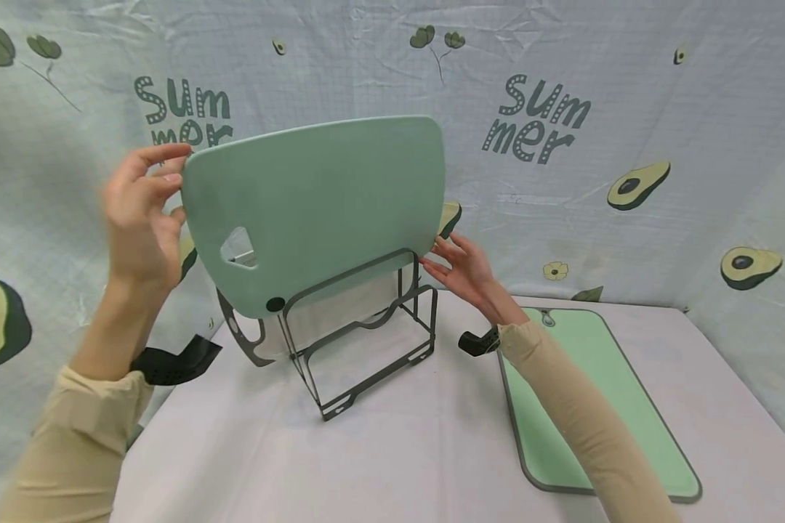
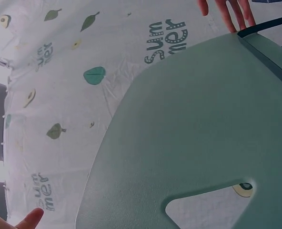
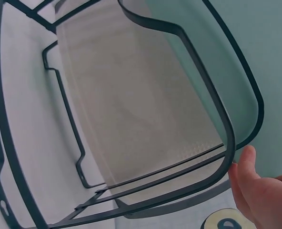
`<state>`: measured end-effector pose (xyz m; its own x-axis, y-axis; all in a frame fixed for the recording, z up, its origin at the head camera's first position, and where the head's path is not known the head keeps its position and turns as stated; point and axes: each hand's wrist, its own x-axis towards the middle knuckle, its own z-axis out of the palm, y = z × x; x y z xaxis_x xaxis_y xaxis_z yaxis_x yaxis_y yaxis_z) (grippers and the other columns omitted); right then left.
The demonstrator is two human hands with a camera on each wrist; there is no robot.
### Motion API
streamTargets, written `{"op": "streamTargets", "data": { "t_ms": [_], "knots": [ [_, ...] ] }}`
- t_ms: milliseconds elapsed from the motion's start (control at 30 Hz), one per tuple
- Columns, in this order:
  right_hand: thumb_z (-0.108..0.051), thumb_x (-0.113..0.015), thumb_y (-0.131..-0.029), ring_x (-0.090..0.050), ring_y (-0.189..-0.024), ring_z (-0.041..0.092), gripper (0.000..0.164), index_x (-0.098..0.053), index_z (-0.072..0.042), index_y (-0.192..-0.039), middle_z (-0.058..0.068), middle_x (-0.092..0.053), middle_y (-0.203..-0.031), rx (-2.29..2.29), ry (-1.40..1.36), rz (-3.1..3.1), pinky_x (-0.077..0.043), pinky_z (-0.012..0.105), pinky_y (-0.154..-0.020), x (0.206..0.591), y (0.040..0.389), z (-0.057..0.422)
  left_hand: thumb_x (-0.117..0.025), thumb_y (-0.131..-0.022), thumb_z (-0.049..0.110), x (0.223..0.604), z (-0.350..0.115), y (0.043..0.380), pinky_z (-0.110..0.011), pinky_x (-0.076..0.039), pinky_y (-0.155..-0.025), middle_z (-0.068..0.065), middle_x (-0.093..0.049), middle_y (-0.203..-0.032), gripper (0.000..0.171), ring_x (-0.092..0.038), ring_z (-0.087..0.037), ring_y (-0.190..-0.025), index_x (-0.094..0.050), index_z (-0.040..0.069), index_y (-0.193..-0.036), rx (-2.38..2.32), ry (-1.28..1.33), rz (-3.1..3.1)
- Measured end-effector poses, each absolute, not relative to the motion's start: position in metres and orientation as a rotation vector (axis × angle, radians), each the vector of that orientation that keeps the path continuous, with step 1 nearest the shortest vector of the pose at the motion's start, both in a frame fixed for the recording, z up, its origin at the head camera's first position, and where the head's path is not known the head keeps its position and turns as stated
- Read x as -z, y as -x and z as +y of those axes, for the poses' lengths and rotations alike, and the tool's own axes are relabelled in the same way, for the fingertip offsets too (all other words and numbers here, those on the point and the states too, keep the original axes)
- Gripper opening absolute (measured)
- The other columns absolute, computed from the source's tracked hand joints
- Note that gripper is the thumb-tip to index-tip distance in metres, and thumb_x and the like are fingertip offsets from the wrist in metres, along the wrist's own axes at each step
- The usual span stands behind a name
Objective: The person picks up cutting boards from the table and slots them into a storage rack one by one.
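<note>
A light green cutting board [image 1: 320, 196] with a cut-out handle hole is raised and tilted over a dark grey metal rack [image 1: 360, 396], its lower edge behind the rack's front loop. My left hand [image 1: 145, 211], slightly blurred, grips the board's upper left corner. In the left wrist view only some left fingertips [image 2: 30, 219] show at the lower left. My right hand [image 1: 464, 272] holds the board's lower right edge, close beside the rack's top corner. In the right wrist view, the right fingertips [image 3: 248, 160] overlap that corner.
A beige board [image 3: 131, 90] stands behind the green board at the rack, with a dark grey handle [image 1: 242, 334] showing at the lower left. On the table's right side lies another green board with a grey rim [image 1: 602, 396]. A printed cloth [image 1: 366, 65] hangs behind the table.
</note>
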<state>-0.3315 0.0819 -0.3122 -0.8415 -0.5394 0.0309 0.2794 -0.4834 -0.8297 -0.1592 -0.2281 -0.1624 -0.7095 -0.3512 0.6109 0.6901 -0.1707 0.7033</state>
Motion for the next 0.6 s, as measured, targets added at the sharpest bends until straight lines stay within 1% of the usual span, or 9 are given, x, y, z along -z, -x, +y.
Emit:
{"op": "streamTargets", "data": {
  "t_ms": [100,233,300,367,467,600],
  "knots": [
    [-0.034,-0.030,-0.096,-0.018,-0.136,0.031,0.052,-0.018,-0.015,-0.143,0.006,-0.008,-0.148,2.319,0.383,1.227,-0.017,0.035,-0.112,0.316,0.332,0.081,-0.043,-0.080,0.005,0.167,-0.230,0.160,-0.043,-0.026,-0.084,-0.012,-0.060,-0.091,0.021,-0.047,-0.025,-0.100,-0.057,-0.002,-0.095,1.941,0.385,-1.414],
    [-0.035,-0.029,-0.096,-0.014,-0.137,0.030,0.054,-0.013,-0.016,-0.144,0.005,-0.002,-0.150,2.300,0.386,1.226,-0.016,0.034,-0.112,0.321,0.332,0.081,-0.044,-0.080,0.004,0.171,-0.233,0.162,-0.042,-0.028,-0.082,-0.011,-0.063,-0.087,0.021,-0.048,-0.025,-0.096,-0.057,-0.003,-0.095,1.953,0.379,-1.413],
    [-0.035,-0.028,-0.096,-0.014,-0.137,0.031,0.054,-0.013,-0.015,-0.144,0.006,-0.001,-0.149,2.296,0.388,1.229,-0.016,0.034,-0.112,0.322,0.332,0.080,-0.044,-0.080,0.004,0.173,-0.235,0.163,-0.042,-0.028,-0.082,-0.011,-0.064,-0.086,0.021,-0.048,-0.025,-0.095,-0.056,-0.003,-0.095,1.962,0.380,-1.411],
    [-0.034,-0.026,-0.096,-0.015,-0.136,0.031,0.053,-0.014,-0.014,-0.143,0.007,-0.005,-0.148,2.290,0.390,1.242,-0.015,0.035,-0.112,0.323,0.332,0.080,-0.044,-0.080,0.004,0.175,-0.236,0.163,-0.041,-0.028,-0.082,-0.011,-0.064,-0.086,0.020,-0.048,-0.025,-0.095,-0.056,-0.003,-0.095,1.968,0.383,-1.410],
    [-0.034,-0.024,-0.097,-0.019,-0.134,0.032,0.051,-0.017,-0.013,-0.143,0.008,-0.014,-0.143,2.278,0.390,1.264,-0.016,0.035,-0.112,0.324,0.333,0.079,-0.044,-0.081,0.005,0.178,-0.235,0.163,-0.042,-0.027,-0.083,-0.010,-0.063,-0.088,0.021,-0.047,-0.024,-0.097,-0.057,-0.002,-0.096,1.961,0.369,-1.415],
    [-0.034,-0.024,-0.097,-0.021,-0.131,0.032,0.050,-0.021,-0.011,-0.142,0.008,-0.022,-0.136,2.272,0.387,1.286,-0.016,0.036,-0.112,0.328,0.334,0.078,-0.043,-0.081,0.006,0.183,-0.233,0.162,-0.043,-0.024,-0.085,-0.010,-0.062,-0.089,0.022,-0.046,-0.024,-0.099,-0.057,-0.001,-0.097,1.926,0.330,-1.443]
  ]
}}
